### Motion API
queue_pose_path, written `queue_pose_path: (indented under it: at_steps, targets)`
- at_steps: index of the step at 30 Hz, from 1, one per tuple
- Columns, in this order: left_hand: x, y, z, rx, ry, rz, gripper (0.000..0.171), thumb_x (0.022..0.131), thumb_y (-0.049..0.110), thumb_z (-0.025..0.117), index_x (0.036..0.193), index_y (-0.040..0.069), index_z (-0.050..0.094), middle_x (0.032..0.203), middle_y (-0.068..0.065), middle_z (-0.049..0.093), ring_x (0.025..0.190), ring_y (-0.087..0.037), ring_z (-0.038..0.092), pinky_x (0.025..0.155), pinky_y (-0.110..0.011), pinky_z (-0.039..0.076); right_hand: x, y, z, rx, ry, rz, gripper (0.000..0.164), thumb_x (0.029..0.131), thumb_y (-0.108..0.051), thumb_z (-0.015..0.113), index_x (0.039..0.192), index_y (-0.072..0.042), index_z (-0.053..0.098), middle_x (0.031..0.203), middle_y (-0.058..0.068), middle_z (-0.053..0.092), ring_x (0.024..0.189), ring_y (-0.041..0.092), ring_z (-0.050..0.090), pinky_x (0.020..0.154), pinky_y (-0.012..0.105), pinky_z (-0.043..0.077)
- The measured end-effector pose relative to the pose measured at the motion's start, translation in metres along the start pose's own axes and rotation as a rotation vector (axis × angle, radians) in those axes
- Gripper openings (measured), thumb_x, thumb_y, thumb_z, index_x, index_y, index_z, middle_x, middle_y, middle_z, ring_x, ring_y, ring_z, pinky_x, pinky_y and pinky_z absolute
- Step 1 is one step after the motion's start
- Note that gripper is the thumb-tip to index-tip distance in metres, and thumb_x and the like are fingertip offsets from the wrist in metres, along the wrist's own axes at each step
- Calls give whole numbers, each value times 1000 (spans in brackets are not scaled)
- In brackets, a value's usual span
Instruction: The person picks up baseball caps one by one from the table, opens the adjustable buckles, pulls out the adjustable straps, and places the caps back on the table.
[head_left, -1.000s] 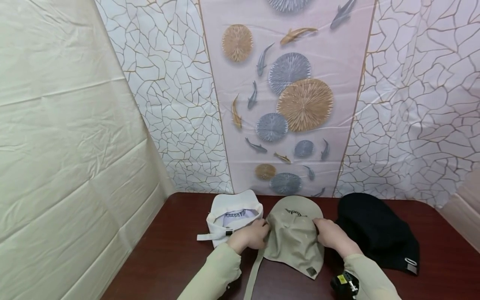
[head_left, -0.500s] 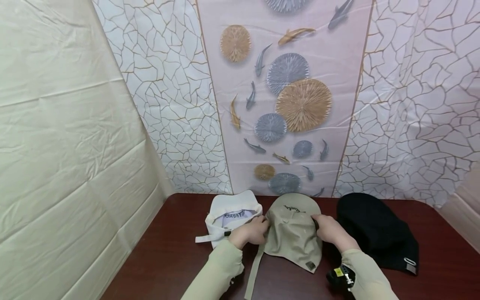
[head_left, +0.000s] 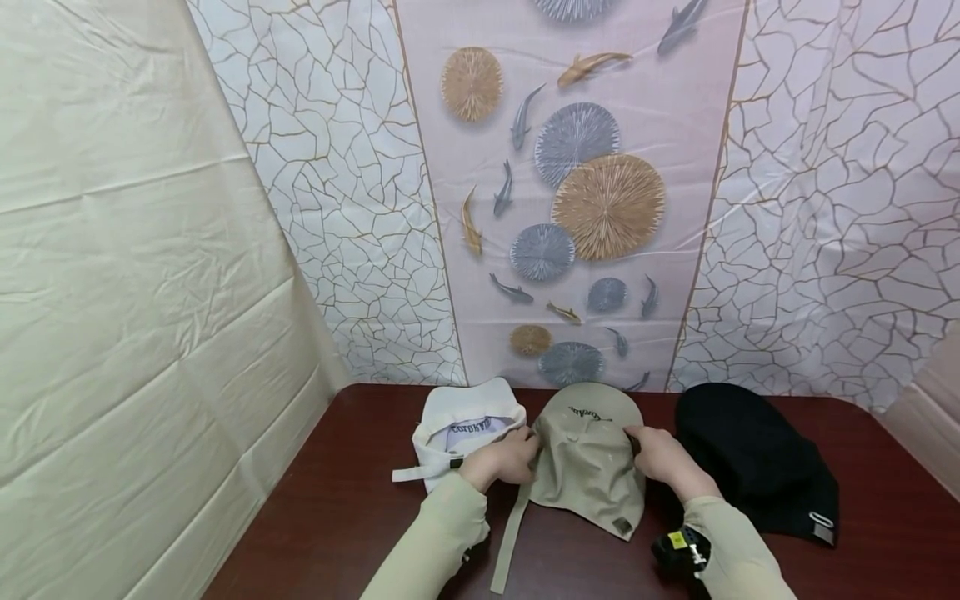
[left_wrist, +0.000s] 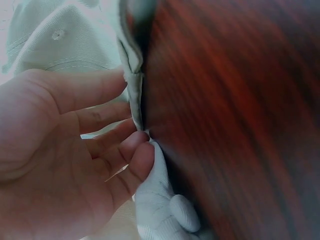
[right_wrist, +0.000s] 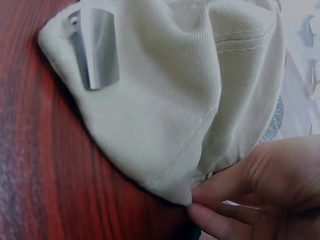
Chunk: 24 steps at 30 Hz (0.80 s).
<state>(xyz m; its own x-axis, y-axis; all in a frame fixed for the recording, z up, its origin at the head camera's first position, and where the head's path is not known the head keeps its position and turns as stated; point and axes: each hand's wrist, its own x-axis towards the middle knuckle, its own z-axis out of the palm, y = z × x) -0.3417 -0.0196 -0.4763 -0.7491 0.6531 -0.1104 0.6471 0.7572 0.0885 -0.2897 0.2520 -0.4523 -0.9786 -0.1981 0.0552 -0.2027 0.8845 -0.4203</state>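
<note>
A khaki cap (head_left: pixel 588 471) with dark lettering near its brim lies on the table between both hands, its brim toward the back wall. My left hand (head_left: pixel 502 461) pinches the cap's left edge; in the left wrist view, the thumb and fingers of that left hand (left_wrist: pixel 60 145) meet along the fabric edge. On the opposite side my right hand (head_left: pixel 667 462) pinches the right edge, and the right wrist view shows this right hand (right_wrist: pixel 270 182) with fabric between thumb and finger. A metal buckle (right_wrist: pixel 98 49) sits on the cap's back, and a loose strap (head_left: pixel 510 542) trails toward me.
A white cap (head_left: pixel 461 408) with its strap out lies just left, partly behind my left hand. To the right sits a black cap (head_left: pixel 738 450) with a metal clip. The dark red table (head_left: pixel 300 533) meets a patterned cloth wall (head_left: pixel 367 275) at the back.
The khaki cap has shifted slightly toward the back, its near edge lying a little farther from me. Both hands keep their hold at its sides; the other caps stay put.
</note>
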Motion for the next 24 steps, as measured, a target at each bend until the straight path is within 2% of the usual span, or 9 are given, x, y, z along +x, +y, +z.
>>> queue_pose_path:
  at_steps: [10, 24]
  targets:
    - [-1, 3, -2, 13, -10, -8, 57, 90, 20, 68, 141, 2, 51, 138, -12, 48, 129, -25, 47, 108, -28, 36, 0, 3, 2, 20, -16, 24, 53, 80, 12, 51, 133, 15, 53, 126, 36, 57, 115, 52, 55, 84, 47, 49]
    - [-1, 6, -6, 20, -26, -28, 59, 91, 22, 70, 143, 3, 50, 140, -12, 47, 131, -24, 46, 109, -28, 36, -1, 3, 1, 34, -9, 15, 51, 82, 12, 52, 132, 14, 54, 125, 36, 58, 115, 51, 56, 89, 52, 50]
